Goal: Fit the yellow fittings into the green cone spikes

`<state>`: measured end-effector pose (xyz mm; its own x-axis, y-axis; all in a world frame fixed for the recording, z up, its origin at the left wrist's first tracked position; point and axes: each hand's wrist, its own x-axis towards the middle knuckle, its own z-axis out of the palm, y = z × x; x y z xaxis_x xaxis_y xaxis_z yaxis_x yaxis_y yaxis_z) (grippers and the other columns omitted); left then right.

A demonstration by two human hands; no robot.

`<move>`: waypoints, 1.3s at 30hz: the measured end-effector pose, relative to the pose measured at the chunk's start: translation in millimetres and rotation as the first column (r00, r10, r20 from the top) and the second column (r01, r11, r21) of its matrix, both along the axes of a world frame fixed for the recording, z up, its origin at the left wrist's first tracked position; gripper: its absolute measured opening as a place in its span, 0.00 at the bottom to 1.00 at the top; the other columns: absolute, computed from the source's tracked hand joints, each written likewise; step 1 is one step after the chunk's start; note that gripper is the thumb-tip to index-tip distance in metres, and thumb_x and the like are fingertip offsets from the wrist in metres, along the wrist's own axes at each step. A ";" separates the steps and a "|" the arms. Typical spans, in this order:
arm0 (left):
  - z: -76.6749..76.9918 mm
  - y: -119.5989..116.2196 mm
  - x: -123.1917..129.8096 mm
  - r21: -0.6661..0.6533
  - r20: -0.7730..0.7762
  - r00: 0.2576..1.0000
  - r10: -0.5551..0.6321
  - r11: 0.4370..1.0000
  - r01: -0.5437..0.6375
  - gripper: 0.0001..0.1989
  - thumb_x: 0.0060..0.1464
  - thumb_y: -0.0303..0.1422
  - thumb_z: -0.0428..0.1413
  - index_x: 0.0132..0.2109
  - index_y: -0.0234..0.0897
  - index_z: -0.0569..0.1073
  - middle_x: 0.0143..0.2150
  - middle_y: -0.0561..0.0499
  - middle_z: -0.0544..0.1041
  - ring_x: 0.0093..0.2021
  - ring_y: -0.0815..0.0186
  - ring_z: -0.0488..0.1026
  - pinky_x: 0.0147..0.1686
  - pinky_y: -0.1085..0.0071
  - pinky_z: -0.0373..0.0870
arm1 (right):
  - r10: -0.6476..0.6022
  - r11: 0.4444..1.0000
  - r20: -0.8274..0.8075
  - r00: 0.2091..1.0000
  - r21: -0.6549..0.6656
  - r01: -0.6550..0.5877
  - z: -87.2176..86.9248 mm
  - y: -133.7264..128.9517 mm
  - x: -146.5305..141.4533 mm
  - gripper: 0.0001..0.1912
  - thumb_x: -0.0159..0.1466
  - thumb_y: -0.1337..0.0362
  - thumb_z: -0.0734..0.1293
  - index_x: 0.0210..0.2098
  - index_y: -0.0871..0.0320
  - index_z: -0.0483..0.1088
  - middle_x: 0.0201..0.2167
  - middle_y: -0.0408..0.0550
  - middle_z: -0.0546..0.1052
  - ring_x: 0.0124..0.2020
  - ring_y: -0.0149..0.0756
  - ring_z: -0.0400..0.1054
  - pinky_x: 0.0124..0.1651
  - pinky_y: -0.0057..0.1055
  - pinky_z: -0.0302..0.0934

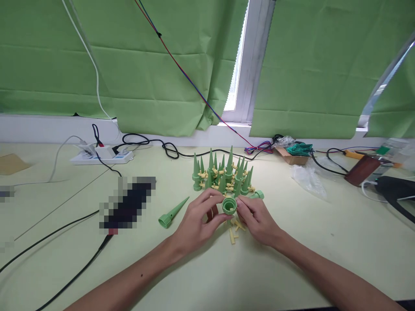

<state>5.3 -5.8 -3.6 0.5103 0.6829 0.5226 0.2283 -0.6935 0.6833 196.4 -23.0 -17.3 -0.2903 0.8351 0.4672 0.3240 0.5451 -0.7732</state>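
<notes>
My left hand (199,220) grips a green plastic watering spike (229,209) by its round collar, between thumb and fingers. Its hollow, threaded end faces me, and the pointed part is hidden. At the collar's right side, my right hand (258,221) is closed in a pinch; whatever lies between its fingertips is hidden. Small yellow T-shaped valves (232,237) lie just below the hands. A loose green spike (171,216) rests left of my left hand, and another green piece (258,195) lies behind my right hand.
Behind the hands stand several upright green spikes with yellow valves (228,170). A blurred dark device (131,205) with a cable lies to the left, near a white power strip (103,155). At right are a small cardboard box (295,160), plastic bag (309,181) and brown bottle (362,169).
</notes>
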 end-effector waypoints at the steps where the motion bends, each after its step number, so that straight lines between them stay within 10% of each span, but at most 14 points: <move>1: -0.8 0.4 -0.9 0.041 -0.015 1.000 -0.007 0.999 0.008 0.06 0.61 0.29 0.55 0.45 0.38 0.72 0.44 0.48 0.68 0.28 0.74 0.65 0.28 0.74 0.67 | 0.008 1.000 -0.003 1.000 -0.006 -0.009 0.0 -0.3 0.1 0.20 0.73 0.58 0.52 0.24 0.55 0.50 0.18 0.37 0.53 0.19 0.28 0.46 0.23 0.29 0.44; 9: -6.4 2.1 -6.3 0.210 -0.088 0.996 0.013 0.978 0.006 0.13 0.63 0.25 0.50 0.51 0.42 0.71 0.47 0.46 0.67 0.27 0.75 0.65 0.27 0.74 0.66 | 0.017 1.000 0.014 1.000 0.010 -0.017 2.7 -1.7 -0.4 0.20 0.73 0.58 0.52 0.23 0.54 0.49 0.17 0.37 0.52 0.18 0.28 0.45 0.22 0.28 0.43; 24: 5.4 -4.0 4.3 -0.403 0.039 0.999 -0.008 0.915 0.023 0.17 0.66 0.42 0.46 0.32 0.37 0.64 0.21 0.57 0.63 0.21 0.72 0.60 0.23 0.74 0.57 | -0.103 0.978 -0.044 0.994 0.178 0.109 2.8 -3.4 1.4 0.17 0.72 0.63 0.55 0.25 0.56 0.56 0.20 0.39 0.60 0.21 0.29 0.53 0.26 0.28 0.50; 39: 7.4 2.0 1.2 -0.571 0.102 0.991 -0.091 0.810 0.133 0.20 0.62 0.49 0.50 0.33 0.35 0.67 0.20 0.57 0.65 0.18 0.72 0.64 0.21 0.76 0.59 | -0.013 0.986 0.035 0.999 0.166 0.007 0.6 -0.1 1.8 0.17 0.72 0.59 0.56 0.27 0.56 0.59 0.22 0.40 0.61 0.22 0.29 0.54 0.27 0.28 0.50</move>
<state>6.5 -3.8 3.7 0.5807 0.8094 0.0873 0.1131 -0.1864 0.9760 198.2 -23.1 -16.8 -0.3017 0.7501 0.5885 0.3558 0.6612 -0.6605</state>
